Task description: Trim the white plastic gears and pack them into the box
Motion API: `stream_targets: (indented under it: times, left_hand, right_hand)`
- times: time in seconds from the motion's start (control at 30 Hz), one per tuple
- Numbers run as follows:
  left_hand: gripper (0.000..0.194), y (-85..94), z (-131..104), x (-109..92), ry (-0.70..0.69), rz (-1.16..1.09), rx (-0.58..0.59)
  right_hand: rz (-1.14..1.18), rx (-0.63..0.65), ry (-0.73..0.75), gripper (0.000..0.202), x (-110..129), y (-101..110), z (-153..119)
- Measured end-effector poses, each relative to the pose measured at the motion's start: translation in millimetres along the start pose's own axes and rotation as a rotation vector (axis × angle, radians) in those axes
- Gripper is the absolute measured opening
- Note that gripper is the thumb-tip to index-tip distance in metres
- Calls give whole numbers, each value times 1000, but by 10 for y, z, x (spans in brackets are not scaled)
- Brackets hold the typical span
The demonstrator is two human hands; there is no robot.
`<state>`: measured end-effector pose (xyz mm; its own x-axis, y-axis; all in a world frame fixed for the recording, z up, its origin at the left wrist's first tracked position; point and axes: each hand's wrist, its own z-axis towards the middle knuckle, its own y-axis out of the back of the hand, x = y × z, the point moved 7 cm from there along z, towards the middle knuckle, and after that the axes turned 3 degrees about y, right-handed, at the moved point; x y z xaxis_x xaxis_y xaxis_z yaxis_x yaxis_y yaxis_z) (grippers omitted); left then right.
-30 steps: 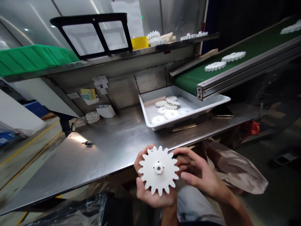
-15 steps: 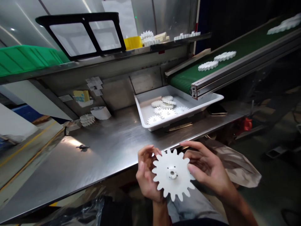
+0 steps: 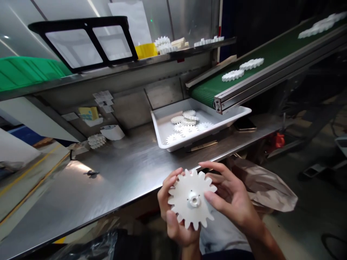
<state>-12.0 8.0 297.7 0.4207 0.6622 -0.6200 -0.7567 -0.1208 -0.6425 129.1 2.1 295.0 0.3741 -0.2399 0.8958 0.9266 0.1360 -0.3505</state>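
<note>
A white plastic gear with a small raised hub faces me just in front of the bench's near edge. My left hand wraps its left side, thumb at the lower left rim and fingers behind the teeth. On the right rim rests the thumb of my right hand, with its index finger stretched above and the other fingers bent, partly hidden behind the gear. Beyond my hands stands a white tray with several similar white gears in a loose heap.
A green conveyor belt carrying several gears slopes down to the tray. On the metal bench lie a small dark tool, a stack of gears and a phone. The shelf above holds a black frame and a green bin.
The gear has turned and tilted in my hands and shifted slightly left. My left thumb has come round to its lower left rim. The view has swung a little to the right.
</note>
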Motion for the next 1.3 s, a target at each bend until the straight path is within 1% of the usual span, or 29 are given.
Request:
stream_targets:
  times: [0.07, 0.1, 0.17, 0.2, 0.27, 0.33, 0.47, 0.53, 0.6, 0.67, 0.77, 0.83, 0.93, 1.0, 1.13, 1.2, 1.3]
  left_hand:
    - [51, -21, 23, -16, 11, -45, 66]
    - [50, -30, 39, -33, 15, -63, 86]
    - [46, -50, 63, -70, 28, -52, 88]
    - [45, -62, 65, -70, 57, -27, 77]
    - [48, -104, 36, -31, 171, 32, 69]
    - [55, -160, -26, 26, 309, 48, 91]
    - [63, -248, -143, 126, 587, -25, 116]
    - [61, -272, -159, 137, 661, -66, 98]
    - [57, -288, -151, 126, 680, -106, 75]
    - [55, -307, -153, 123, 700, -141, 79]
    - [60, -319, -173, 132, 743, -157, 107]
    - [61, -304, -175, 128, 742, -144, 107]
    - [62, -292, -165, 110, 706, -119, 100]
    - [63, -281, -151, 91, 656, -94, 82]
    - [61, -217, -127, 54, 565, -37, -5]
    - [61, -193, -128, 48, 568, -22, -28]
    - [61, -193, -122, 26, 576, -19, -13]
  right_hand:
    - [-72, -81, 55, 40, 41, 59, -16]
    - [-105, -103, 63, 39, 48, 87, -24]
    - [-175, -106, 68, 37, 53, 127, -35]
    - [-211, -97, 80, 36, 60, 138, -39]
    - [-269, -85, 119, 36, 85, 147, -47]
    - [-298, -81, 144, 39, 104, 140, -55]
    - [-323, -77, 126, 41, 123, 119, -74]
    - [-323, -68, 110, 41, 133, 113, -83]
    - [-326, -60, 113, 40, 152, 108, -89]
    - [-331, -63, 127, 39, 170, 109, -95]
    - [-297, -68, 132, 36, 171, 111, -101]
    - [-254, -65, 111, 36, 152, 115, -101]
    - [-205, -38, 85, 40, 136, 115, -91]
    - [-186, -29, 94, 40, 149, 121, -80]
    - [-128, -75, 116, 33, 166, 183, -56]
    - [-109, -106, 117, 29, 156, 227, -43]
    - [-132, -135, 150, 24, 163, 286, -25]
